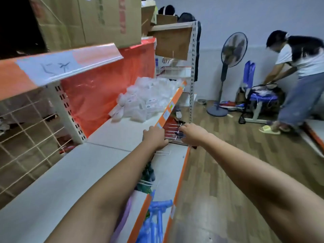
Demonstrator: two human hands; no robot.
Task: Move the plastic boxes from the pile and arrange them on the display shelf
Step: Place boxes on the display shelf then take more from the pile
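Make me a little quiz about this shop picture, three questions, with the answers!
1. True or false: the pile of plastic boxes lies on the white shelf.
2. What stands on the floor by the wall? A) a fan B) a ladder C) a bicycle
3. Fill in: both hands reach toward the white wire ____ below the shelf's front edge.

Key
1. True.
2. A, the fan.
3. Hooks; the left hand and the right hand are beside them, and neither holds a box.
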